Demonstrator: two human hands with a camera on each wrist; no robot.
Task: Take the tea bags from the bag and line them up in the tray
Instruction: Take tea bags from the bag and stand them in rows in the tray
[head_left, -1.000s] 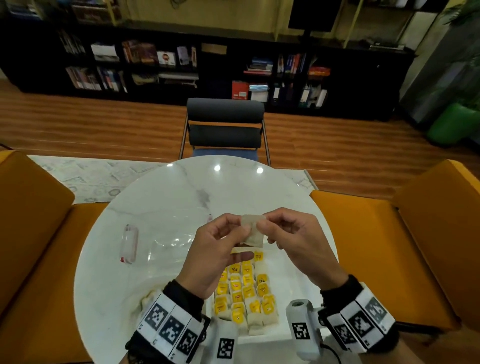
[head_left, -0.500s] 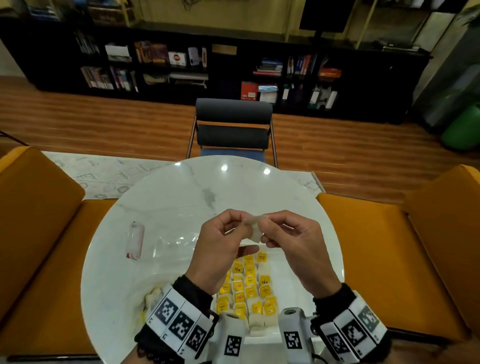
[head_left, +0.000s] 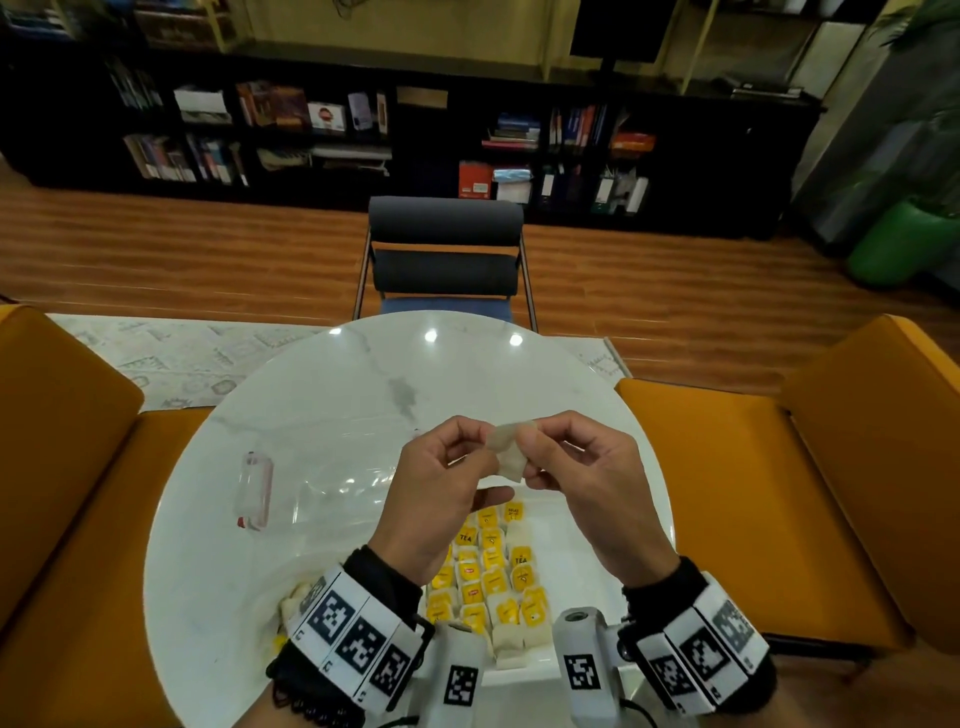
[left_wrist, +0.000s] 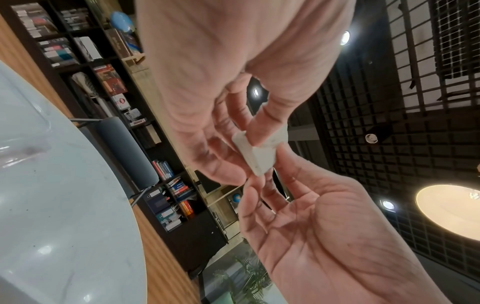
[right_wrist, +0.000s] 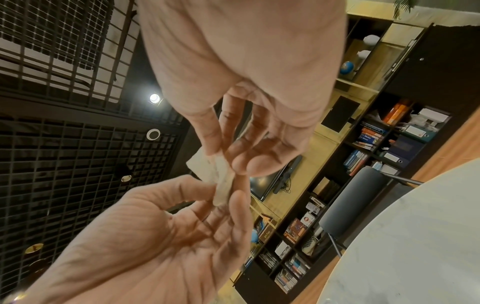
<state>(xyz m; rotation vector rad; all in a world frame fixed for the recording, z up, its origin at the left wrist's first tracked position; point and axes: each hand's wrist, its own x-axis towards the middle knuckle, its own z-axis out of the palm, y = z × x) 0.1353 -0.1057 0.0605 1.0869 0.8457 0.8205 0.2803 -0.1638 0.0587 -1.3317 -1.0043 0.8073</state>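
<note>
Head view: round white marble table (head_left: 322, 415), orange seats (head_left: 727, 467) on both sides, dark chair (head_left: 445, 249) across. Clear plastic bag (head_left: 332, 478) lies flat left of centre. White tray (head_left: 571, 530) near the front edge holds rows of tea bags (head_left: 485, 577) with yellow tags, some reading "TEA". Left hand (head_left: 436, 499) and right hand (head_left: 582, 478) both pinch one pale tea bag (head_left: 506, 449) between thumb and fingertips, held up above the tray's far end; its tag isn't visible.

Left hand (head_left: 441, 499) and right hand (head_left: 582, 483) raised together, fingertips pinching.
</note>
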